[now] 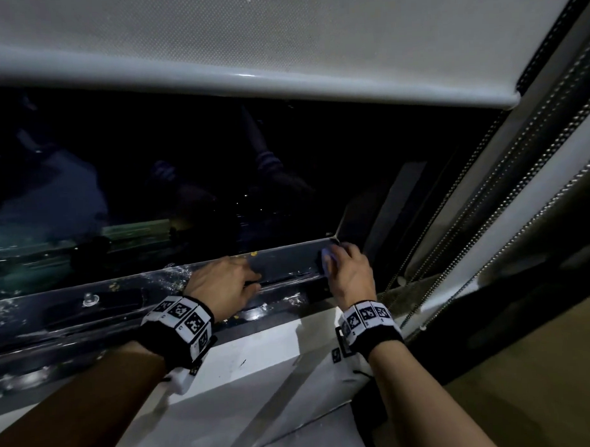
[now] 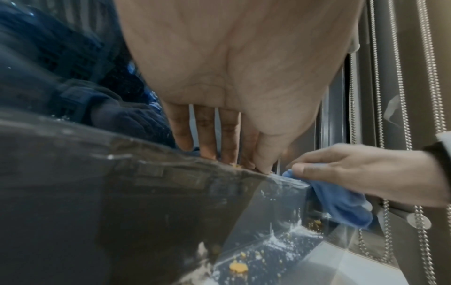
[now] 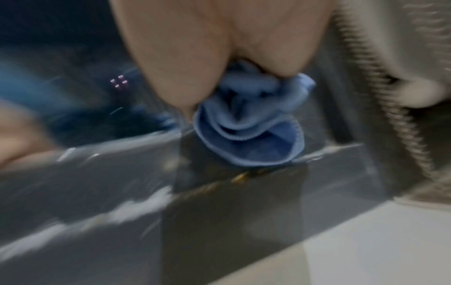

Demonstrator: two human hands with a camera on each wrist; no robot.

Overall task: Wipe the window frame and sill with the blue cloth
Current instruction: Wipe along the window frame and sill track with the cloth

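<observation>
The blue cloth [image 1: 327,259] is bunched in my right hand [image 1: 338,255], which grips it and presses it on the dark bottom window frame [image 1: 288,262] at its right corner. The right wrist view is blurred; there the cloth [image 3: 249,125] hangs from the right hand [image 3: 185,77] onto the frame [image 3: 122,192]. My left hand [image 1: 252,278] rests on the frame a little to the left, holding nothing. Seen from the left wrist, the left hand [image 2: 234,160] has straight fingers with their tips on the frame's top edge [image 2: 146,192], beside the cloth [image 2: 341,204]. The white sill [image 1: 265,358] lies below.
White smears [image 1: 175,274] and yellow crumbs [image 1: 253,254] mark the frame; more crumbs [image 2: 238,268] lie on its lower ledge. A roller blind [image 1: 280,40] hangs low above the dark glass. Bead chains [image 1: 454,217] run down the right side close to my right hand.
</observation>
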